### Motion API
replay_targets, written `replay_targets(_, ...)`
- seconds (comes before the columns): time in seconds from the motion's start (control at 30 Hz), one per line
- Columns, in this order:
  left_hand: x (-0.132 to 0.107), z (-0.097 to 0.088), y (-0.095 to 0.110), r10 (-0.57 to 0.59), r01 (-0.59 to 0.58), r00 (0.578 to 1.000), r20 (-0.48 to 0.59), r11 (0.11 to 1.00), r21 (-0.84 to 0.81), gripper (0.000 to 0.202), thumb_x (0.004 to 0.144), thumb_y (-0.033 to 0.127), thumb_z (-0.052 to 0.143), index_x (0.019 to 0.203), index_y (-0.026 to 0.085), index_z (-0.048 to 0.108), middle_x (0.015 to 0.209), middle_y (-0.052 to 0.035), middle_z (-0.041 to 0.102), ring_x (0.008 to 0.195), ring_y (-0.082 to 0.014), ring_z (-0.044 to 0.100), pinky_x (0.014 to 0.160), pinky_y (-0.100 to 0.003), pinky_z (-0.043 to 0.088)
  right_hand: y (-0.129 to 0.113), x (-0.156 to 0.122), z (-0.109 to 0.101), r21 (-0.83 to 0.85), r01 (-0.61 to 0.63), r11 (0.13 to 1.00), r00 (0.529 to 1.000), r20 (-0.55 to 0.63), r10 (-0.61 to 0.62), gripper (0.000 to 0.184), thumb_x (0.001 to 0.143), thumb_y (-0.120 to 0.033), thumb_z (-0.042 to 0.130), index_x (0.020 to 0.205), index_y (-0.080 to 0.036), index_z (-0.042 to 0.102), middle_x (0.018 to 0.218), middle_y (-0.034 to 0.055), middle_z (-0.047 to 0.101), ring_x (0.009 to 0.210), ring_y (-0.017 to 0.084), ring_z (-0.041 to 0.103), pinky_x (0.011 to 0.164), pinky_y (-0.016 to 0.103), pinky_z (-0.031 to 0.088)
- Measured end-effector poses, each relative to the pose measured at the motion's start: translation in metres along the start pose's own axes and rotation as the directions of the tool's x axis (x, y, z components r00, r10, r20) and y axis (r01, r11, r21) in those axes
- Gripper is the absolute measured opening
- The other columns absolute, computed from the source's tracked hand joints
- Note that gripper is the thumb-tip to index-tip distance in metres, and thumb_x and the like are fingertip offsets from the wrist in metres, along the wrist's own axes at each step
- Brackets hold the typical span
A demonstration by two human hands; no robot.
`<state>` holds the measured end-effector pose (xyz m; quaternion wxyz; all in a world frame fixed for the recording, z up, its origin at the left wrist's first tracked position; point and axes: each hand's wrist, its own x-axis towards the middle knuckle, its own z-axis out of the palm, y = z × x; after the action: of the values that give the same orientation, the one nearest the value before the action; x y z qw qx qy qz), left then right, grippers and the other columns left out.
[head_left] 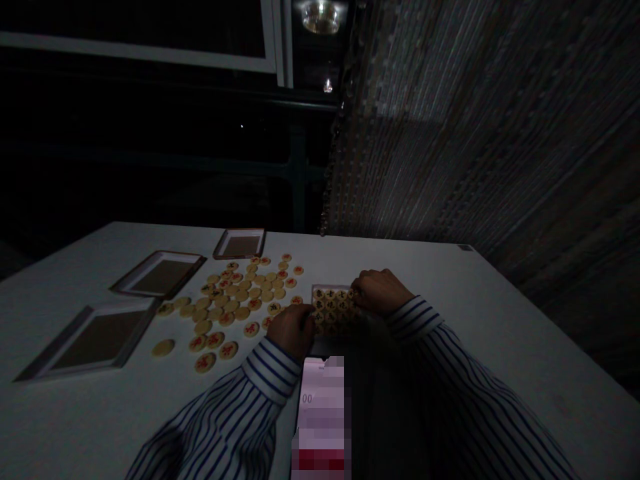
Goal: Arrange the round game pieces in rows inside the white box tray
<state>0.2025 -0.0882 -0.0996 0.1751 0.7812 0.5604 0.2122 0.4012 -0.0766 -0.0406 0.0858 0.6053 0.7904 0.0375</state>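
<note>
A small box [334, 287] lies on the table, with rows of xiangqi pieces [331, 307] packed inside, black characters facing up. My left hand [293, 331] is closed at the box's left side, its thumb and fingertips pressed against the edge. At the upper right corner of the box, my right hand [383, 291] is closed too, knuckles up, with its fingertips partly hidden. Left of the box, many loose xiangqi pieces [243, 294] are spread about, some showing red or black characters and others blank side up.
Three open box parts stand on the white table [500, 373]: one near left [100, 337], one behind it [160, 275], one at the back [240, 243]. A lit phone [323, 407] lies in front of me. A bead curtain [425, 133] hangs at the right.
</note>
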Motion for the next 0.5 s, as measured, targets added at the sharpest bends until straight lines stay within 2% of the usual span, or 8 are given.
replay_targets(0.27, 0.0005, 0.0005, 0.0, 0.002, -0.002, 1.0, 0.005, 1.0, 0.03, 0.027, 0.074, 0.02, 0.046, 0.096, 0.019, 0.062, 0.095, -0.006, 0.066, 0.089, -0.0196, 0.06, 0.079, -0.03, 0.045, 0.0024, -0.0009, -0.0006, 0.011, 0.006, 1.0, 1.0, 0.004, -0.006, 0.028, 0.079, -0.032, 0.043, 0.094, -0.019, 0.061, 0.095, 0.01, 0.061, 0.09, 0.021, 0.054, 0.071, 0.033, 0.035)
replay_targets(0.5, 0.0002, -0.0008, 0.0008, 0.002, -0.002, 1.0, 0.007, 0.999, 0.035, 0.027, 0.074, 0.02, 0.046, 0.096, 0.018, 0.062, 0.095, -0.0069, 0.066, 0.089, -0.0204, 0.06, 0.078, -0.032, 0.046, 0.0055, -0.0028, -0.0038, 0.021, -0.004, 1.0, 1.0, 0.023, 0.004, 0.027, 0.078, -0.027, 0.044, 0.096, -0.02, 0.061, 0.097, 0.0097, 0.06, 0.092, 0.022, 0.053, 0.072, 0.033, 0.035)
